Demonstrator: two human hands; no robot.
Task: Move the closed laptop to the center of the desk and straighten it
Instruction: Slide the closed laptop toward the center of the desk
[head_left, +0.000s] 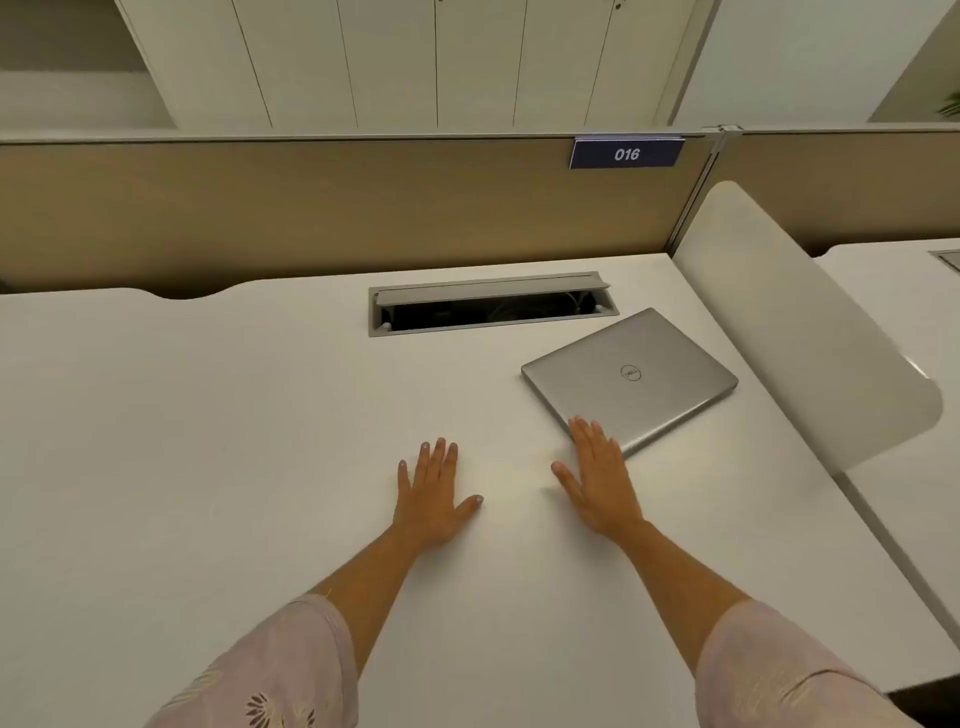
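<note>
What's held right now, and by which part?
Nothing is held. The left hand lies flat and open on the desk. The right hand is open too, fingertips at the near corner of the closed laptop, no grip.

We lose the near corner of the laptop (631, 376) under the right hand's fingertips (589, 431). Inside the cable hatch (491, 304) it's too dark to make anything out. Both sleeves (270, 670) run off the bottom edge, elbows unseen.
</note>
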